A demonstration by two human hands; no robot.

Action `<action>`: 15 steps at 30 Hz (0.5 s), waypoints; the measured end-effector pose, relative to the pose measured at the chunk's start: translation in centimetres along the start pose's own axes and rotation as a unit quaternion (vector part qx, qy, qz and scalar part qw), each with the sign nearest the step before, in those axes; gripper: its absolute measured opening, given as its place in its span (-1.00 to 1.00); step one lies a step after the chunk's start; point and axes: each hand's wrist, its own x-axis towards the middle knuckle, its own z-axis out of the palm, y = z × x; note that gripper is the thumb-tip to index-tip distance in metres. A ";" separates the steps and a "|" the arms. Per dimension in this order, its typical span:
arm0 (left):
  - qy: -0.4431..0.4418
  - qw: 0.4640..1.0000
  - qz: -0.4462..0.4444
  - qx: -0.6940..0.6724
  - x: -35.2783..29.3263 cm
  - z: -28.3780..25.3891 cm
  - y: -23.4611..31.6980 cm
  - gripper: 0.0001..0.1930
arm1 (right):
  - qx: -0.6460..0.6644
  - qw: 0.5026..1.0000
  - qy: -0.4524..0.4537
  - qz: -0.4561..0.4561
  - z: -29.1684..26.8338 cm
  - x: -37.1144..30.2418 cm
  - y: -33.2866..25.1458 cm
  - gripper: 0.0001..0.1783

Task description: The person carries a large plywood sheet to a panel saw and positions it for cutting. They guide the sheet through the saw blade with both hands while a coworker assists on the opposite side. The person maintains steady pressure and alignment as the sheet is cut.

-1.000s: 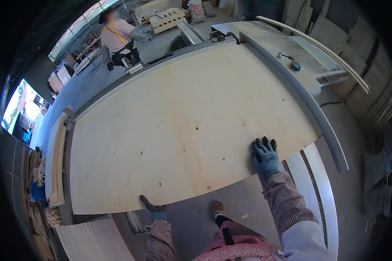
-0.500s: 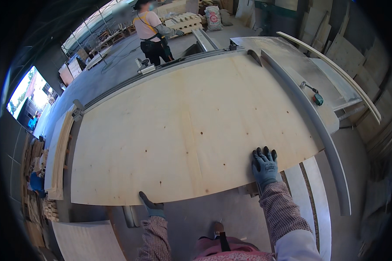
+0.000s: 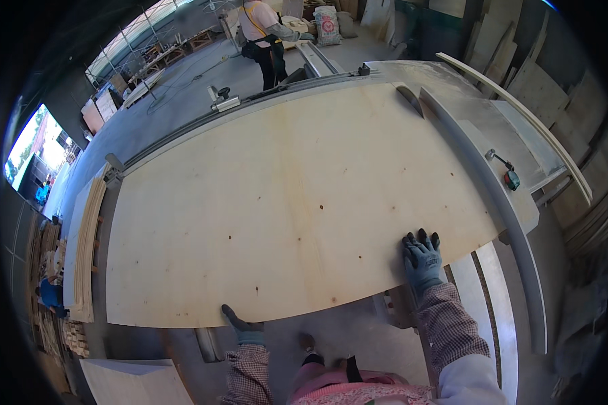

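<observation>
A large pale plywood sheet (image 3: 270, 202) with small brown knots lies flat across a panel saw. Its far edge runs along a grey metal crosscut fence (image 3: 182, 126). My right hand (image 3: 423, 260), in a grey-blue glove with dark fingertips, presses flat on top near the sheet's close right edge. At the near edge, left of the middle, my left hand (image 3: 242, 325) grips the sheet: the thumb rests on top and the fingers are hidden beneath. A dark curved blade or fin (image 3: 409, 101) stands at the far right corner, beside a long grey rail (image 3: 479, 175).
A co-worker (image 3: 267, 34) stands beyond the saw. On the right table are a green-and-black handle (image 3: 511, 179) and a long bent wood strip (image 3: 520, 125). Stacked boards (image 3: 88, 250) stand at left; a loose panel (image 3: 135, 381) lies below them. Boards lean on the right wall.
The sheet and both hands have shifted slightly forward relative to the long rail. The co-worker has moved to the right, and my view has tilted a little.
</observation>
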 end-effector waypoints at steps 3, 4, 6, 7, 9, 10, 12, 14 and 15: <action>0.005 1.000 -0.001 0.002 0.2 0.0 0.3 -0.23 | 0.001 1.000 0.007 0.004 0.1 0.0 -0.2 -0.60; 0.013 1.000 0.002 0.000 0.2 -0.1 0.3 -0.22 | 0.002 1.000 0.006 0.002 0.3 0.0 -0.2 -0.59; 0.025 1.000 -0.005 -0.006 0.4 -0.3 0.3 -0.22 | 0.001 1.000 0.005 0.002 0.2 0.1 -0.2 -0.58; 0.031 0.999 -0.009 -0.008 0.4 -0.3 0.3 -0.22 | 0.000 1.000 0.005 0.003 -0.1 0.1 -0.4 -0.58; 0.023 0.999 -0.018 -0.013 0.5 0.0 0.3 -0.23 | -0.002 1.000 0.003 0.001 -0.4 0.1 -0.7 -0.56; 0.018 0.999 -0.023 -0.013 0.6 0.1 0.3 -0.23 | -0.002 1.000 0.001 -0.001 -0.4 0.2 -0.9 -0.56; 0.043 0.999 -0.006 0.013 0.6 -0.2 0.4 -0.23 | -0.004 1.000 -0.004 0.000 -0.3 0.4 -1.0 -0.55; 0.041 0.999 -0.014 0.028 0.4 -0.3 0.4 -0.23 | -0.006 1.000 -0.009 0.008 0.0 0.5 -0.9 -0.55; 0.023 0.999 -0.025 0.026 0.2 0.2 0.5 -0.24 | -0.007 1.000 -0.008 0.008 -0.1 0.6 -0.8 -0.54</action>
